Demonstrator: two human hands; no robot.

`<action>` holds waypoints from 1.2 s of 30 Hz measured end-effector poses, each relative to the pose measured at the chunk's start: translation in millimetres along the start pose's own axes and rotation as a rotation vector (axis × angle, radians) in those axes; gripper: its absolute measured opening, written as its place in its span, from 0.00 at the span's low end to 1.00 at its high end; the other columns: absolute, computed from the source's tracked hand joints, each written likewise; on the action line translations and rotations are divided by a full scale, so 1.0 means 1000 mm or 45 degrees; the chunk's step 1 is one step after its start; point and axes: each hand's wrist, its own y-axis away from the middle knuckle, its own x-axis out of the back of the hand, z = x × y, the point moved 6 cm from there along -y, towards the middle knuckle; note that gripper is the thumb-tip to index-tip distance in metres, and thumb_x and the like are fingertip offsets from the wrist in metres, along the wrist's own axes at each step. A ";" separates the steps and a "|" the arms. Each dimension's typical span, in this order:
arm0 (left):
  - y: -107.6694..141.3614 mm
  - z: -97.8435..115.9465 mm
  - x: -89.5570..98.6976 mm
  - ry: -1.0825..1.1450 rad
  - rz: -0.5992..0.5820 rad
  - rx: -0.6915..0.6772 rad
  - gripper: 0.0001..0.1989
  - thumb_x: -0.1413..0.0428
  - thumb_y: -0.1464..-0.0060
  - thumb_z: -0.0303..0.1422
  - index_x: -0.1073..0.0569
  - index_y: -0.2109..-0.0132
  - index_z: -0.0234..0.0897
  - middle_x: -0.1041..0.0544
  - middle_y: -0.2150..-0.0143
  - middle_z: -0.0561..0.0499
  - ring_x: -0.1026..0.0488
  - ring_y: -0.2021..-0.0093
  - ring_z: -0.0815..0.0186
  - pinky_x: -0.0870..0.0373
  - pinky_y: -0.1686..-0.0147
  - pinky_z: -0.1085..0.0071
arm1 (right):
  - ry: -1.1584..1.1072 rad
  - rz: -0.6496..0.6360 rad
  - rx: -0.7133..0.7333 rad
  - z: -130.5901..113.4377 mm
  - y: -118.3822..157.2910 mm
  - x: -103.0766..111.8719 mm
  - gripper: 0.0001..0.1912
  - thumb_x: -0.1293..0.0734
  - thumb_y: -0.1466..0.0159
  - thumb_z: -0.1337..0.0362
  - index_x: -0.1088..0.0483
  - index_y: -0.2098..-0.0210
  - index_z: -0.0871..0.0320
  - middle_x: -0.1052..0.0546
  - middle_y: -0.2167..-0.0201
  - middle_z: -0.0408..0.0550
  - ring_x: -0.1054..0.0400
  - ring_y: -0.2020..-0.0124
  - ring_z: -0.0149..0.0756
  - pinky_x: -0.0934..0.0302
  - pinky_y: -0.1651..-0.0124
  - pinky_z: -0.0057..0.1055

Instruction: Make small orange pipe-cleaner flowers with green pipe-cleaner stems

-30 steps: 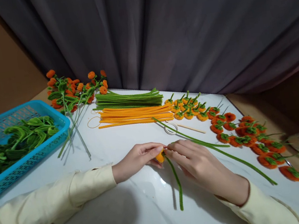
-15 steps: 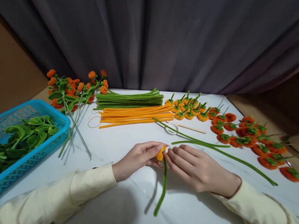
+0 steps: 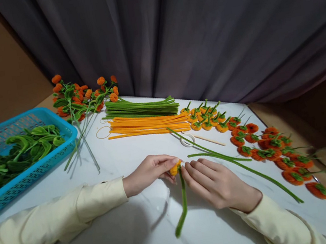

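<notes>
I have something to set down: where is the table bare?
Bare table lies between the yellow strips, crossed stems and left hand; also nearest the camera, between the sleeves. Crowded: far side, and the right, with orange flowers.

The flower piece [image 3: 173, 170] is sitting between the left hand [image 3: 147, 174] and right hand [image 3: 217, 181]. On the desk [image 3: 118, 229], strip bundles [image 3: 147, 122] are lying behind, the basket [image 3: 34, 173] left, flower heads [image 3: 258, 154] right.

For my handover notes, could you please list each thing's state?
Left grip: pinching yellow piece
Right grip: beside it, hold unclear
Green stem: hanging down, slightly bent
Blue basket: uncovered, holding leaves
Green strips: piled
Yellow strips: piled
White ring: lying flat
Stick: lying flat
Orange heads: lying
</notes>
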 end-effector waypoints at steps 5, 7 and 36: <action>0.001 0.000 0.002 -0.137 0.063 -0.063 0.19 0.43 0.48 0.42 0.25 0.54 0.32 0.24 0.65 0.47 0.29 0.71 0.70 0.29 0.68 0.72 | -0.034 -0.061 -0.025 -0.002 0.001 -0.006 0.15 0.46 0.36 0.76 0.29 0.64 0.70 0.24 0.68 0.58 0.30 0.67 0.43 0.38 0.66 0.38; 0.001 0.000 0.003 -0.199 0.077 -0.090 0.18 0.43 0.49 0.41 0.24 0.56 0.32 0.23 0.65 0.48 0.29 0.71 0.70 0.29 0.69 0.73 | -0.038 -0.090 -0.031 -0.002 0.001 -0.009 0.15 0.46 0.36 0.75 0.29 0.65 0.69 0.25 0.68 0.57 0.31 0.68 0.41 0.39 0.66 0.38; -0.001 0.001 0.004 -0.168 0.138 0.033 0.22 0.47 0.48 0.48 0.31 0.73 0.30 0.33 0.81 0.55 0.35 0.80 0.73 0.34 0.75 0.75 | -0.034 0.108 -0.094 -0.007 0.002 -0.009 0.12 0.44 0.36 0.77 0.29 0.64 0.71 0.24 0.70 0.59 0.31 0.65 0.42 0.38 0.63 0.38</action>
